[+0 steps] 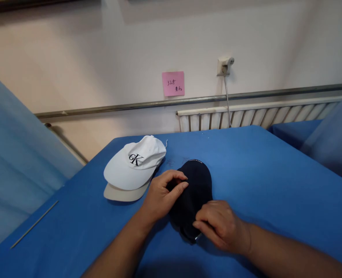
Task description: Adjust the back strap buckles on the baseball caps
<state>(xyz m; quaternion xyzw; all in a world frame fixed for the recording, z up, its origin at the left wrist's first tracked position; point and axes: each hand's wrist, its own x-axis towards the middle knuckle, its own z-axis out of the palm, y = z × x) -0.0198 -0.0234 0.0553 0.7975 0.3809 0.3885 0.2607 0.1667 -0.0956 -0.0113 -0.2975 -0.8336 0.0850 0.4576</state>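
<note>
stacked caps point(134, 164) lie left of a single cap point(198, 183).

A blue curtain point(22, 154) hangs at nine o'clock; the pale wall point(124, 58) shows a pink note point(173, 83) at twelve, a socket point(222, 66) at one, a radiator point(260, 106) between two and three.

A large dark K interlocked with a smaller letter, probably a C or G, stands on the white cap point(156, 148) near the far left corner of the table point(260, 185). Beyond the far edge, the pink note point(173, 81) on the wall point(101, 58) carries a handwritten "32" and a character, with illegible handwriting below. Tiny white lettering point(195, 160) edges the black cap point(199, 181), too small to read.
</note>
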